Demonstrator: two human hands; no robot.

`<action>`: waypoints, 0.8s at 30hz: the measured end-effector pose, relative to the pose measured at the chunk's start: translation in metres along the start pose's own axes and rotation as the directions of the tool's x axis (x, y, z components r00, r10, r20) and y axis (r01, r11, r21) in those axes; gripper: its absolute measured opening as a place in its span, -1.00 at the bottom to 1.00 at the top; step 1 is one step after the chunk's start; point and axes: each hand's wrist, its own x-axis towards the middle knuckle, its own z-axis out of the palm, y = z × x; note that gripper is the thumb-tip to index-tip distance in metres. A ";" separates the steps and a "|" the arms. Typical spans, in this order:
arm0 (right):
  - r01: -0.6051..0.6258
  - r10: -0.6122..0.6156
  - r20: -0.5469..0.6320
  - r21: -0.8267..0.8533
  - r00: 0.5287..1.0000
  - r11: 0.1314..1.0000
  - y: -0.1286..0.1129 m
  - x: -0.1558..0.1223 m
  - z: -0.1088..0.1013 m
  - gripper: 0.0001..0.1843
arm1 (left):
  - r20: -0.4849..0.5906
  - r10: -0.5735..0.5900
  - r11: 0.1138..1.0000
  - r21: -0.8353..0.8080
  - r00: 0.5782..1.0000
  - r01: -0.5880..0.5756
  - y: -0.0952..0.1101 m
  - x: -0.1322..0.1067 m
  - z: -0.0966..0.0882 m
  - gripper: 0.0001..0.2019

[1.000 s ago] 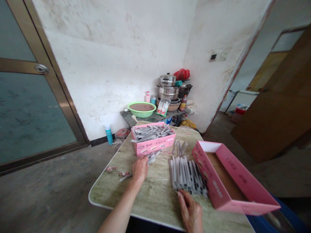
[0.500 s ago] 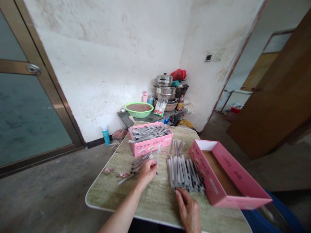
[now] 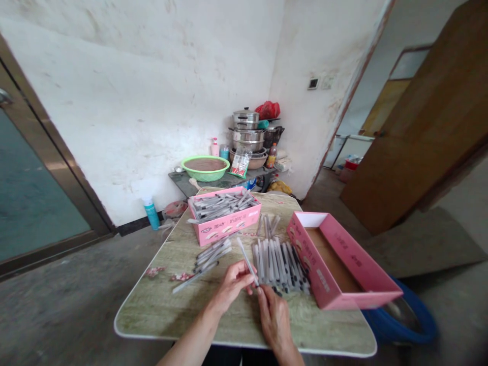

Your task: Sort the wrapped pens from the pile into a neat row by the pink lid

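Note:
My left hand pinches a pale, translucent pen, its upper end tilted left. My right hand has thumb and fingers closed at the pen's dark lower end, where the two hands meet. Whether a separate small cap sits between those fingers is hidden. Just beyond my right hand lies a row of similar pens with dark ends, side by side. To the left of my left hand is a loose pile of pens. A pink box heaped with pens stands behind that pile.
At the table's right edge lies an open pink box, its brown bottom showing. A blue basin sits below it. Behind the table, a dark stand bears a green basin and stacked pots.
My left hand has brought the pen down and right to meet my right hand, tilting it left. My right hand has moved from the row's near edge to the pen's lower end. The view has shifted.

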 end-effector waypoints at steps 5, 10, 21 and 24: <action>-0.003 0.002 0.017 0.058 1.000 0.998 0.002 -0.002 0.000 -0.63 | -0.032 -0.019 0.999 0.045 0.999 0.021 -0.005 0.001 -0.001 -0.70; -0.042 0.044 -0.018 0.091 0.999 0.995 0.001 -0.002 -0.001 -0.65 | -0.047 -0.038 0.997 0.068 0.998 0.041 -0.006 0.003 -0.001 -0.67; -0.071 0.075 -0.032 0.104 0.997 0.992 -0.003 0.000 -0.002 -0.62 | -0.069 -0.056 0.994 0.092 0.996 0.062 -0.011 0.004 -0.001 -0.66; -0.105 0.110 -0.036 0.116 0.993 0.988 -0.002 0.001 -0.002 -0.62 | -0.083 -0.058 0.994 0.092 0.995 0.066 -0.011 0.005 -0.001 -0.66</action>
